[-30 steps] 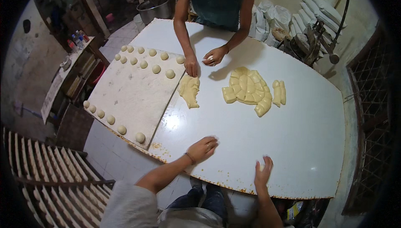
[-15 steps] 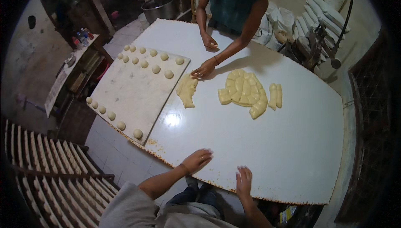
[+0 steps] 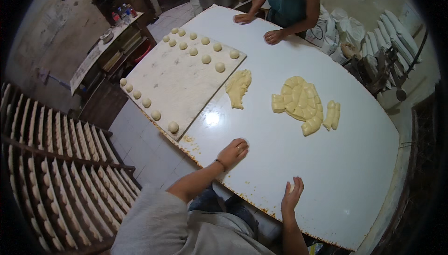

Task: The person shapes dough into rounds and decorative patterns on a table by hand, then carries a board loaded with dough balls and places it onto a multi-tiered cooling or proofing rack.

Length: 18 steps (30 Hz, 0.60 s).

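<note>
Near the front edge of the white table [image 3: 280,161], my left hand [image 3: 233,153] is cupped palm down, its fingers curled together. Whatever lies beneath them is hidden. Farther right, my right hand [image 3: 291,195] rests on edge on the tabletop, with fingers bent in a cup; I cannot make out what is inside it. Ahead of my hands lies a cut, segmented mound of pale yellow dough [image 3: 298,101], with two short dough strips [image 3: 332,115] to its right. A torn, flat piece of dough [image 3: 238,88] sits beside the board [image 3: 172,87].
Round dough balls [image 3: 206,59] stand in rows along the board's far and near-left edges. Across the table a co-worker [image 3: 291,0] has both hands on the surface. Racks of shaped dough [image 3: 65,175] fill the lower left. Sacks [image 3: 392,35] are stacked at the far right.
The view has shifted, so the table sits lower and farther right. The co-worker's hand has left the torn dough and drawn back to the far edge. My hands have moved slightly farther onto the table.
</note>
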Each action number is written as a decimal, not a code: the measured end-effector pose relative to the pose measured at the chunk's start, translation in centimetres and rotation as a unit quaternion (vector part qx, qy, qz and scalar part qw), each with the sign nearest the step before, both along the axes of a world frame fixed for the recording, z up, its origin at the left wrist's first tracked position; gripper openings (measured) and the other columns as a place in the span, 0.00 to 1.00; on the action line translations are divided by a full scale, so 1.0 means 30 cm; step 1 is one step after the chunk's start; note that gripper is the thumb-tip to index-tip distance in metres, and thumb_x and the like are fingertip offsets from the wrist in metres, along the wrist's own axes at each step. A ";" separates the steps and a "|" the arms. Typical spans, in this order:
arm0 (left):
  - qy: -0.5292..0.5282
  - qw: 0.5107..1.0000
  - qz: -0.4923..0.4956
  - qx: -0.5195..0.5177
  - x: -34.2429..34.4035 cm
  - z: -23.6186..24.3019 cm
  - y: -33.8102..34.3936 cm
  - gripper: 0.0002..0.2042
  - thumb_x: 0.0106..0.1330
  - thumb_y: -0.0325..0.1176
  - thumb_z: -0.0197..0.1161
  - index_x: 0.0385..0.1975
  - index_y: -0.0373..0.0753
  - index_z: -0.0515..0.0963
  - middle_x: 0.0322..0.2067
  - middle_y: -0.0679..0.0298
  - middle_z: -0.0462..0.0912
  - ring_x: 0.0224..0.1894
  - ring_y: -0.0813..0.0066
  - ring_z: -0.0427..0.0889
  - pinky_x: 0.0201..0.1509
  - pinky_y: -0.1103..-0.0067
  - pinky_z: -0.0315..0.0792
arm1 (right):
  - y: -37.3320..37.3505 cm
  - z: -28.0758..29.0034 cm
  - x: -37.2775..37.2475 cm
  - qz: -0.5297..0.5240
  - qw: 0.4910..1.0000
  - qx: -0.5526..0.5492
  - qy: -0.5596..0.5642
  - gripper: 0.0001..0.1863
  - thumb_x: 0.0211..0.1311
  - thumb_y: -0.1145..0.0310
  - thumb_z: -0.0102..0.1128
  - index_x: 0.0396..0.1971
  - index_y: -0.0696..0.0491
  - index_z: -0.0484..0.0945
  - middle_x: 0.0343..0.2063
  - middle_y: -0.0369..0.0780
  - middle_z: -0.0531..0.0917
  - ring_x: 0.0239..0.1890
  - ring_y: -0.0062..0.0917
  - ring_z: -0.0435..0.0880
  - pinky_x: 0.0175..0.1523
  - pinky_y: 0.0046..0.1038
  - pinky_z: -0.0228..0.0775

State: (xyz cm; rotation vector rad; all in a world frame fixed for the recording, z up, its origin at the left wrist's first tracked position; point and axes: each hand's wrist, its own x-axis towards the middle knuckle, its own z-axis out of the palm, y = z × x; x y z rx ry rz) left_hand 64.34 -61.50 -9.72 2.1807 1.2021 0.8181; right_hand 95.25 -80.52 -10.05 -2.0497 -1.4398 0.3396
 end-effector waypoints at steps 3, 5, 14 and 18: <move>-0.018 0.997 -0.055 0.049 -0.012 -0.022 -0.051 0.10 0.73 0.33 0.65 0.49 0.37 0.81 0.55 0.55 0.81 0.62 0.54 0.78 0.70 0.65 0.73 | 0.012 0.045 -0.152 0.010 0.995 0.037 0.094 0.19 0.75 0.68 0.64 0.60 0.59 0.76 0.60 0.53 0.76 0.69 0.47 0.71 0.72 0.46 0.66; -0.006 0.994 -0.106 0.039 -0.118 -0.034 -0.104 0.11 0.76 0.34 0.64 0.51 0.35 0.81 0.53 0.55 0.83 0.59 0.56 0.81 0.68 0.67 0.74 | -0.115 -0.007 -0.108 0.016 0.999 0.008 0.039 0.19 0.75 0.69 0.64 0.61 0.58 0.76 0.58 0.51 0.77 0.65 0.42 0.75 0.70 0.42 0.69; -0.194 0.923 0.134 -0.304 -0.653 0.239 0.196 0.29 0.67 0.33 0.74 0.66 0.33 0.72 0.51 0.57 0.85 0.50 0.69 0.83 0.57 0.73 0.79 | 0.196 0.194 -0.485 -0.120 0.911 -0.131 0.373 0.30 0.63 0.79 0.69 0.66 0.58 0.74 0.52 0.42 0.82 0.51 0.27 0.84 0.56 0.29 0.80; -0.058 0.960 0.241 -0.127 -1.037 0.192 0.607 0.26 0.60 0.28 0.72 0.60 0.36 0.76 0.54 0.50 0.82 0.56 0.52 0.81 0.66 0.65 0.75 | 0.624 0.189 -0.896 0.043 0.922 -0.140 0.359 0.30 0.66 0.72 0.74 0.65 0.61 0.73 0.52 0.43 0.82 0.51 0.23 0.83 0.56 0.27 0.78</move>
